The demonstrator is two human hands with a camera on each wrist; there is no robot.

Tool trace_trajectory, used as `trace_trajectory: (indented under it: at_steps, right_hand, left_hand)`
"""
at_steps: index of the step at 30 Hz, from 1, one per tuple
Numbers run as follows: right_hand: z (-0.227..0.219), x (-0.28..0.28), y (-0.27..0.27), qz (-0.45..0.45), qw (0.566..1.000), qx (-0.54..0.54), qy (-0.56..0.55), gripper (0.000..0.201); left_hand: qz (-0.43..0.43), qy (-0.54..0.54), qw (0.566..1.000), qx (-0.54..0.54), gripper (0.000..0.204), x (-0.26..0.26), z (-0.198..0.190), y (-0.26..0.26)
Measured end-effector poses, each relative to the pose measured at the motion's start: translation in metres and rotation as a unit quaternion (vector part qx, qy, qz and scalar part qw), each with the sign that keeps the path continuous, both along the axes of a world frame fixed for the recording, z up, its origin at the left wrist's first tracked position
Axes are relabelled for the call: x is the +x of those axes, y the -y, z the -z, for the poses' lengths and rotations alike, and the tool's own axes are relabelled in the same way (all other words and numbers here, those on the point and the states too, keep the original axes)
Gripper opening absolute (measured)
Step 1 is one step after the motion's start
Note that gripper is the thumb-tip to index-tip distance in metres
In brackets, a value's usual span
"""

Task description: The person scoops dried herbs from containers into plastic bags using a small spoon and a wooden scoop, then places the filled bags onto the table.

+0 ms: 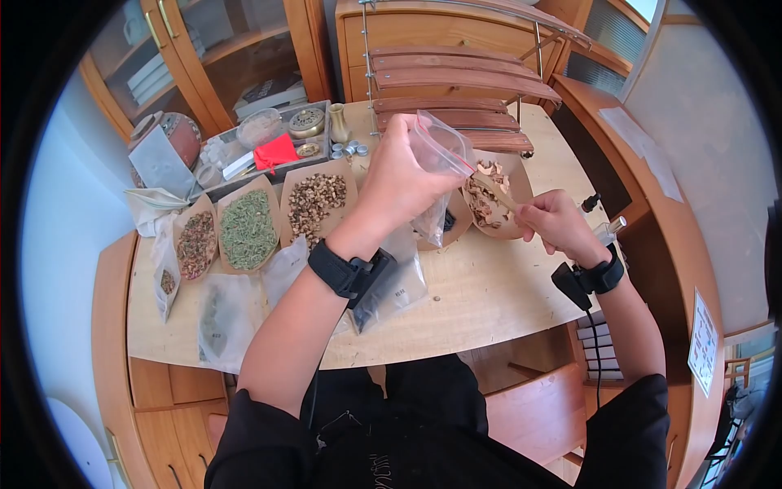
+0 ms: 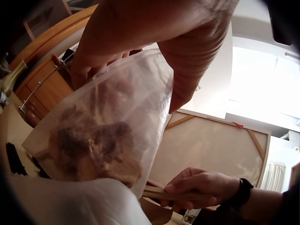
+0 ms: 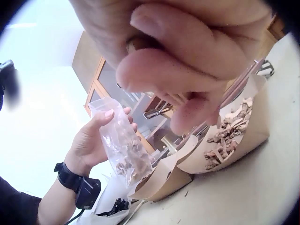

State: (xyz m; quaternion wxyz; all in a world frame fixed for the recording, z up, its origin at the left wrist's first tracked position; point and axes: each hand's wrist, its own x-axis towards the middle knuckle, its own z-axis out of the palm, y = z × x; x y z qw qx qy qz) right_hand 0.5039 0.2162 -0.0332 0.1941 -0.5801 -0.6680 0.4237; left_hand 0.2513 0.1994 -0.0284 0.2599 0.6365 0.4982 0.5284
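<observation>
My left hand (image 1: 393, 179) grips a clear zip bag (image 1: 440, 147) by its upper part. In the left wrist view, brown dried slices (image 2: 93, 140) show through the plastic. My right hand (image 1: 562, 222) pinches wooden tongs (image 1: 495, 194), two slim light strips in the left wrist view. Their tips reach over a paper boat tray (image 1: 507, 230) of dried brown pieces (image 3: 229, 133), close beside the bag's mouth. Another paper tray (image 3: 161, 180), partly hidden behind the bag, holds dark pieces (image 1: 449, 220).
Paper trays of brown chunks (image 1: 316, 204), green dried herb (image 1: 248, 228) and reddish bits (image 1: 195, 244) stand at left. Labelled bags (image 1: 399, 285) lie in front. Behind are a grey box (image 1: 326, 147) of small items, a brass vase (image 1: 338, 122) and a slatted wooden rack (image 1: 456, 77).
</observation>
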Motion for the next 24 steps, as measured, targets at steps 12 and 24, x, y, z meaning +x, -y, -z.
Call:
trace_trajectory:
  at_steps: [12,24]
  right_hand:
    - [-0.001,0.009,-0.004,0.045,0.984,-0.143,-0.093,0.033]
    - [0.004,0.003,0.001,0.031,0.994,-0.087,-0.059,0.028]
  left_hand:
    - [0.011,-0.001,1.0,0.004,0.075,0.001,0.001,-0.001]
    - [-0.005,-0.032,0.999,0.007,0.068,0.004,0.005,0.002]
